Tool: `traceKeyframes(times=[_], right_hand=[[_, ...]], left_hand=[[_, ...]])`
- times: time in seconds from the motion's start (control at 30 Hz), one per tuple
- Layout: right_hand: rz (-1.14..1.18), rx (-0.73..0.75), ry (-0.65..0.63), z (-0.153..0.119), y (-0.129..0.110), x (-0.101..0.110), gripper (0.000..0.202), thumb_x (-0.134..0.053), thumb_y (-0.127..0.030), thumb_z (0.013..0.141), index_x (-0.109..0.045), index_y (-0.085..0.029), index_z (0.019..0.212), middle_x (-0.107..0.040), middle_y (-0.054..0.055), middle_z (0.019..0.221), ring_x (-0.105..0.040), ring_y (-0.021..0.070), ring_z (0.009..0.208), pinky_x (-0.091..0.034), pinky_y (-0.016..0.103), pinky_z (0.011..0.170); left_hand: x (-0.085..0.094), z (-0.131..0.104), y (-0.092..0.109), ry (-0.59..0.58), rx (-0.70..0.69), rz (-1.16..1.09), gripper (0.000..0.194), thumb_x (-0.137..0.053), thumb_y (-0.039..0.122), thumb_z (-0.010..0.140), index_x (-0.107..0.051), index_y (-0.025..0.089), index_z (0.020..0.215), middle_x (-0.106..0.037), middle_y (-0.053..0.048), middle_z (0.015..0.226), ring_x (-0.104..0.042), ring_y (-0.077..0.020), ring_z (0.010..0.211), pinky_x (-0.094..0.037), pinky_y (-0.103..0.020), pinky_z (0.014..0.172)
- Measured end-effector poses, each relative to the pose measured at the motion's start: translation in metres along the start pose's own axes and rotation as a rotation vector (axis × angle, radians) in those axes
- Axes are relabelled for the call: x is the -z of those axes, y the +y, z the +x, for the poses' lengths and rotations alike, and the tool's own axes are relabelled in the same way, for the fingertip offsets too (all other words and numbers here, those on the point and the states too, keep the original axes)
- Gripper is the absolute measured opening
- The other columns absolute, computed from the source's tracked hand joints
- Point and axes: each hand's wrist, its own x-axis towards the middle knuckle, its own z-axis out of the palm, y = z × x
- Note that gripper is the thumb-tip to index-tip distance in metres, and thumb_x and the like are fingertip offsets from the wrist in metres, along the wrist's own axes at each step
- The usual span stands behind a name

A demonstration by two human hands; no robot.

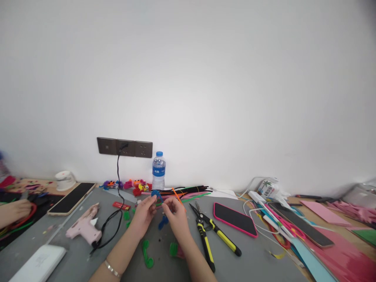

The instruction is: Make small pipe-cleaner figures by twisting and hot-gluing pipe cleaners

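A blue pipe-cleaner piece (156,193) was held up between the two hands, above the grey work mat (243,262). Its curled end was pinched in the fingertips of the left hand (143,214), and its straighter end was pinched between the thumb and fingers of the right hand (176,216). An orange pipe cleaner (177,196) was seen slanting up behind the right hand; whether it was gripped could not be told. A silver bracelet (112,269) was worn on the left wrist.

Just below the hands, a second blue piece (163,222) was seen. A green curled piece (147,255) was laid between the forearms, and another green piece (173,249) was partly covered by the right forearm.

To the right, black-and-yellow pliers (225,237) were laid with their handles apart, near a pink-cased phone (235,219). To the left, a pink hot glue gun (85,227) was connected by a black cord to the wall socket panel (125,148). Against the wall, a water bottle (159,172) was stood beside bundled pipe cleaners (190,190). At the far left, a co-worker's hand (18,210) was partly shown.
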Motion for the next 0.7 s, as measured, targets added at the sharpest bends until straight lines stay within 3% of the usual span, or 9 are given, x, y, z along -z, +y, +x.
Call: traceKeyframes(times=[0.23,0.7], right_hand=[[0.212,-0.107,-0.029,0.004,0.004,0.001,0.032,-0.062,-0.050,0.076,-0.054,-0.020,0.070,-0.049,-0.003,0.055,-0.046,0.0128,0.050,-0.040,0.025,0.050],[0.194,-0.079,-0.083,0.005,0.013,0.001,0.028,-0.063,-0.046,0.075,-0.052,-0.020,0.069,-0.047,-0.004,0.059,-0.042,0.0112,0.051,-0.036,0.024,0.051]], left_hand=[[0.002,0.000,0.000,0.003,-0.038,0.078,0.030,-0.088,0.030,0.053,-0.064,0.014,0.061,-0.051,0.007,0.050,-0.043,-0.0050,0.045,-0.034,-0.018,0.046],[-0.002,-0.001,-0.001,0.023,0.042,0.035,0.030,-0.085,0.030,0.053,-0.061,0.014,0.061,-0.054,0.006,0.055,-0.045,-0.0052,0.045,-0.035,-0.019,0.043]])
